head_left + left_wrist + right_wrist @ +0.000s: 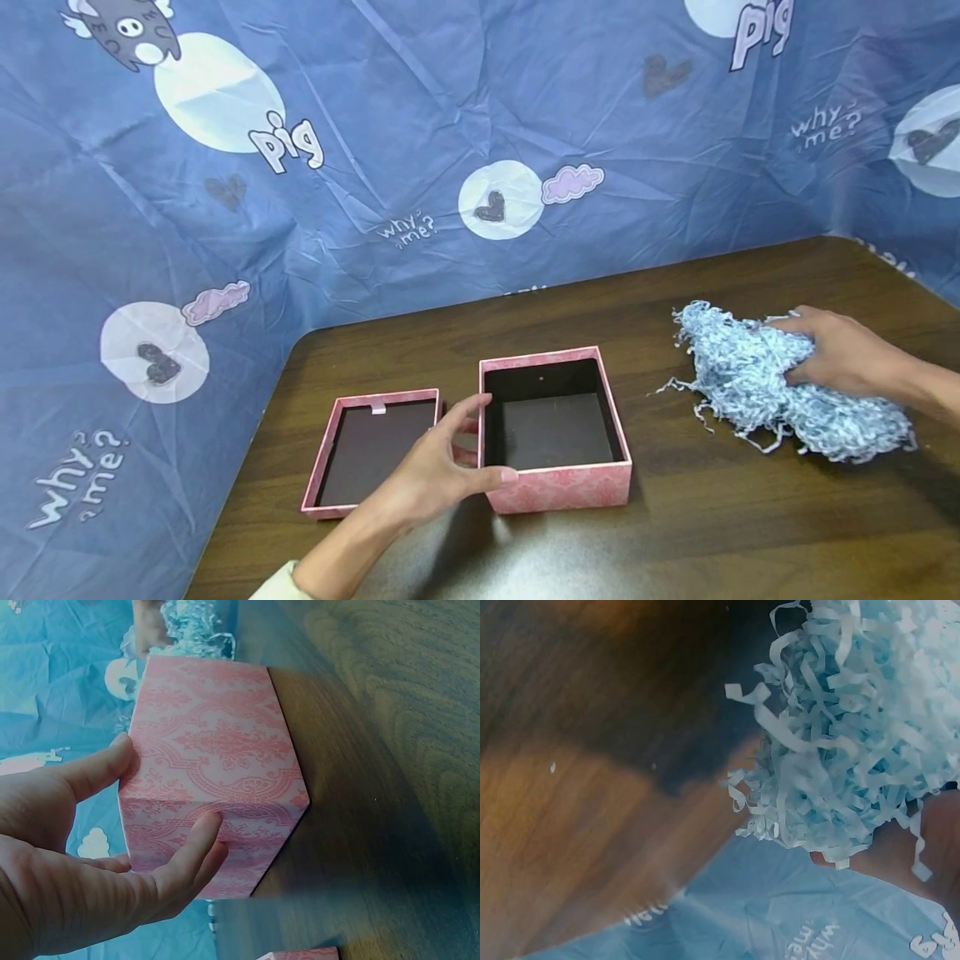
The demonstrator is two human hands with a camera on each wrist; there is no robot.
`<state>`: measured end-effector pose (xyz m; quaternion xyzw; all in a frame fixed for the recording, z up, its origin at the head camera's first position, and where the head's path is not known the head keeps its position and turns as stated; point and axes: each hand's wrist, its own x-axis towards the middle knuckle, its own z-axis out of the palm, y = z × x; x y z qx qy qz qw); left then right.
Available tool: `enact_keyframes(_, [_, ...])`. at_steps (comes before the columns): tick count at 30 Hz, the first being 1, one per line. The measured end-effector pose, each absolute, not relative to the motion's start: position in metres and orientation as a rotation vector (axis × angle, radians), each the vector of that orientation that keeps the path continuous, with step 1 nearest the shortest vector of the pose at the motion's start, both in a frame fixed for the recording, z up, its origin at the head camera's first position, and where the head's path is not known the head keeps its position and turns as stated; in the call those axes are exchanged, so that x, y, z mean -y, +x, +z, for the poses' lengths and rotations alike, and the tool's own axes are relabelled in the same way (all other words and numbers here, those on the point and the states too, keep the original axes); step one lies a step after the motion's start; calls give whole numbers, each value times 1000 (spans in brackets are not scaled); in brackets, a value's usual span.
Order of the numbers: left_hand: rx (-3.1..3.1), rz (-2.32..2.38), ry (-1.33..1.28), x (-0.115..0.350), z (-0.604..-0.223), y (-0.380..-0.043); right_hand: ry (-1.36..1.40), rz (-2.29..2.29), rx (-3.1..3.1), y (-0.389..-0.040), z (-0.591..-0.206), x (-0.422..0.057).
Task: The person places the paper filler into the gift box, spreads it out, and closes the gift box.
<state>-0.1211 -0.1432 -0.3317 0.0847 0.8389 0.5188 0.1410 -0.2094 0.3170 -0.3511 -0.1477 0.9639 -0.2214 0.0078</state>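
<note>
Crinkled blue printed sheet (pixel 420 100), behind and beside brown wooden table (pixel 705 525): white "pig" (pixel 286 142), twice; white "why me?" (pixel 406 229), three times.

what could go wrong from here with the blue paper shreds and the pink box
Loose strands trail from the blue paper shreds in the right grip, so some might scatter on the table. The left grip holds just one corner of the pink box, so an uneven push could twist it. The shallow lid lies close beside the box, so a sideways slide might bump it.
</note>
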Motion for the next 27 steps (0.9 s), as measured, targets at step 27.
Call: enact_keyframes(27, [-2416,1497,255,144,-331,-121,-342,-782,-3061,-218,-306,-323])
